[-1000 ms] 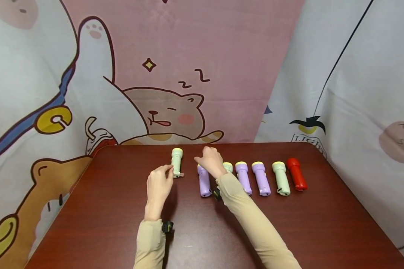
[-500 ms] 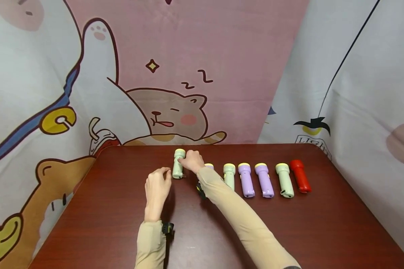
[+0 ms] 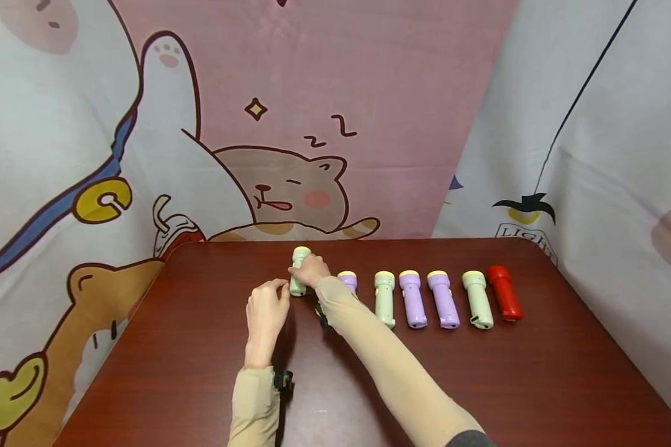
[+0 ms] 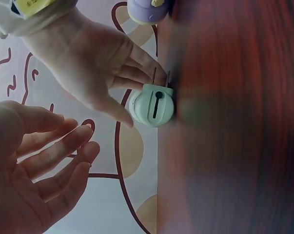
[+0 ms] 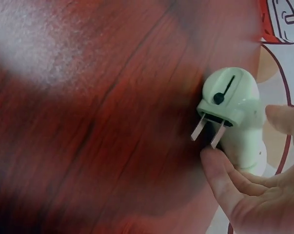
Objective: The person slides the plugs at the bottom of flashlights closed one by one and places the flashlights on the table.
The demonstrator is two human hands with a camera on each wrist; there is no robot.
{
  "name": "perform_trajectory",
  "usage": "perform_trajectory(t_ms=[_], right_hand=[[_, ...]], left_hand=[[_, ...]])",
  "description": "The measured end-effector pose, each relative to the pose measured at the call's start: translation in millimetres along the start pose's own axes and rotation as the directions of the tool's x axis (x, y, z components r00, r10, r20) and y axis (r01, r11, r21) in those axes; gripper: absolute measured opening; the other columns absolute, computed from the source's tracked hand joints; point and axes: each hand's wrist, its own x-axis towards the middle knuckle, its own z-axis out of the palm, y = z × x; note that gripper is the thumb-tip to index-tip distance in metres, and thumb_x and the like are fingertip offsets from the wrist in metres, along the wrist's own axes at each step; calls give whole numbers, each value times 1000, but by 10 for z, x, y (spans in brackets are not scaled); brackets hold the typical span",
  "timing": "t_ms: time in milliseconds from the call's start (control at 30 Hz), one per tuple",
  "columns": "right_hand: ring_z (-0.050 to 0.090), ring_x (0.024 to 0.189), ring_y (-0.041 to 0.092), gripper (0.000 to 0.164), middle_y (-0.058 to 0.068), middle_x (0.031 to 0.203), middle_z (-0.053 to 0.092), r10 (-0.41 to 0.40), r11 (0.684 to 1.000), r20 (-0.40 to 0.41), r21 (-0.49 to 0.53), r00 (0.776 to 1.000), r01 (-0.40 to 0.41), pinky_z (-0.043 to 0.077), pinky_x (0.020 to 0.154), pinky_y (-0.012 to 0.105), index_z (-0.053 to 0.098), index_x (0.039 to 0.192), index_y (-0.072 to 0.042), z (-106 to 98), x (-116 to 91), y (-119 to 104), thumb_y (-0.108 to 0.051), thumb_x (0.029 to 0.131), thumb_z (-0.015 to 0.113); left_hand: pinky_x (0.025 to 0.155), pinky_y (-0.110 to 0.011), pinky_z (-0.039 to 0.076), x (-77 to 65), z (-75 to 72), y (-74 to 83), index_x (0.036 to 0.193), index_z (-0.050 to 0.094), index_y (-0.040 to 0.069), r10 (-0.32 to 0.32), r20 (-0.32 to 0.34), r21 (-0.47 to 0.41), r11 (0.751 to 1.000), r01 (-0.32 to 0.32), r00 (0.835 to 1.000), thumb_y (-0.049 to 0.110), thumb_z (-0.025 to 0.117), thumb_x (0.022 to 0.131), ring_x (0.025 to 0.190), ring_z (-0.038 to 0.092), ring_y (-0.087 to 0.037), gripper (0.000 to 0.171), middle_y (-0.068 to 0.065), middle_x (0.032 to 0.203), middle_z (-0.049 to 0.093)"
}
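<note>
A pale green flashlight with a yellow rim lies at the back of the table, left of a row of flashlights. My right hand reaches around it. In the right wrist view, two metal plug prongs stick out from the tail of this green flashlight. The fingertips lie beside the prongs, and a narrow gap shows between thumb and body. Whether the fingers touch it I cannot tell. My left hand hovers just left of the flashlight's tail, its fingers loosely bent and holding nothing.
Partly behind the right sleeve lies a purple flashlight. Further right are a green flashlight, two purple flashlights, another green flashlight and a red flashlight. A printed cloth hangs behind the brown table.
My right hand has moved left from above the purple flashlight to the green flashlight on the left, and its fingers now straddle it. The left hand has barely moved.
</note>
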Motion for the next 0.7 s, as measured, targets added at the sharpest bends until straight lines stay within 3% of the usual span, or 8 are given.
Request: perform_trajectory(t_ms=[233, 567, 700], right_hand=[[66, 80, 24, 37, 10, 91, 69, 18, 1000, -41, -3, 999, -18, 54, 69, 34, 67, 100, -2, 35, 10, 13, -37, 88, 65], [64, 72, 22, 34, 11, 87, 67, 29, 992, -64, 127, 998, -21, 50, 58, 29, 64, 97, -2, -35, -87, 15, -33, 84, 68], [63, 71, 21, 40, 14, 90, 66, 5, 972, -59, 237, 998, 9, 49, 56, 26, 59, 102, 0, -93, -112, 47, -32, 82, 70]], left_hand=[[63, -52, 52, 7, 4, 3, 94, 74, 7, 11, -9, 4, 1000, -11, 1000, 17, 63, 89, 79, 69, -40, 16, -11, 94, 74], [64, -52, 52, 10, -5, 6, 94, 74, 7, 16, -18, 2, 1000, -15, 1000, 16, 63, 88, 81, 69, -39, 15, -11, 93, 74], [63, -51, 52, 7, -9, 19, 95, 74, 7, 28, -23, -4, 1000, -29, 999, 16, 63, 89, 81, 69, -38, 15, -11, 93, 74]])
